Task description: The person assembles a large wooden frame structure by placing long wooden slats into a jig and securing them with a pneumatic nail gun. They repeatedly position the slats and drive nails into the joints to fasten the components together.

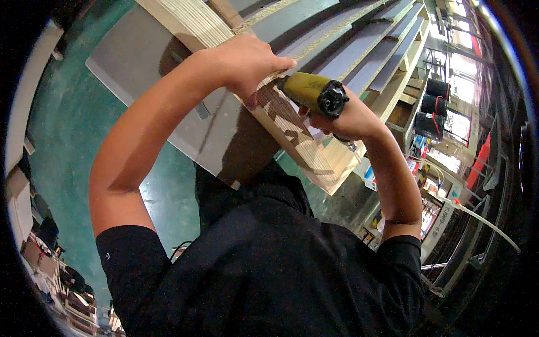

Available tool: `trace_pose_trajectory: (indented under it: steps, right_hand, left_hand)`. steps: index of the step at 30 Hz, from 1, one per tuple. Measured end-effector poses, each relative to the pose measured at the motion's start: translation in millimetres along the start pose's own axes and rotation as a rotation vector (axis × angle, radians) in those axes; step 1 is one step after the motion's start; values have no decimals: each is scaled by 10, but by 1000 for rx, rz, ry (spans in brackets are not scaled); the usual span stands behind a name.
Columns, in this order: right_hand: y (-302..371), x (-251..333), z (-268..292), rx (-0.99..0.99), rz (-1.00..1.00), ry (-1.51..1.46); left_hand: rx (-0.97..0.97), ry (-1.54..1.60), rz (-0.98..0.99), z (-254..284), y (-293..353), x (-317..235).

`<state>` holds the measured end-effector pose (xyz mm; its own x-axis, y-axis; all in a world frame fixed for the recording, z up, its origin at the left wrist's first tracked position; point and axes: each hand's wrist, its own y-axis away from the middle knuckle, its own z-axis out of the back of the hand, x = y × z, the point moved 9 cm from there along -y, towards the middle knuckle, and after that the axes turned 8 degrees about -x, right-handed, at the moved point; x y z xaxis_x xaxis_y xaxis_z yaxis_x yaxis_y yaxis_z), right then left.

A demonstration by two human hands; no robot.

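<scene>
My right hand (352, 119) is closed round the grip of a yellow and black pistol-shaped pneumatic driver (309, 89). A metal fitting shows under the grip. The driver's nose points left, toward the top of a pale wooden beam (306, 154), close to my left fingers. My left hand (247, 63) straddles the beam and holds it, thumb on the near side and one finger stretched toward the driver. The driver's tip and the spot it meets are hidden. Shadows of my hands and the tool fall across the beam.
A large grey panel (129, 62) lies beneath the beam at left. Several grey boards with raw edges (365, 50) run to the upper right. Black bins (432, 106) and shelving stand at right, with a pale hose (488, 223). The floor (62, 129) is green.
</scene>
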<state>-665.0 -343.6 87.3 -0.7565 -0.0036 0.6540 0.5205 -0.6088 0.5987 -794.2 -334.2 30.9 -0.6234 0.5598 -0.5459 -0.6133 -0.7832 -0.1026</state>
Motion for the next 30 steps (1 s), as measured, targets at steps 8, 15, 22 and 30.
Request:
trace_pose_trajectory:
  steps: [8, 15, 22, 30]
  right_hand:
    - [-96, -233, 16, 30, -140, 140]
    - [-255, -274, -7, 74, -139, 100]
    - [-271, -242, -41, 94, -125, 123]
    - [-203, -222, -25, 75, -137, 78]
  left_hand:
    - [-58, 33, -41, 33, 51, 4]
    - [147, -31, 67, 92, 11, -64]
    - [143, -26, 71, 128, 40, -67]
    - [109, -24, 44, 78, 24, -49]
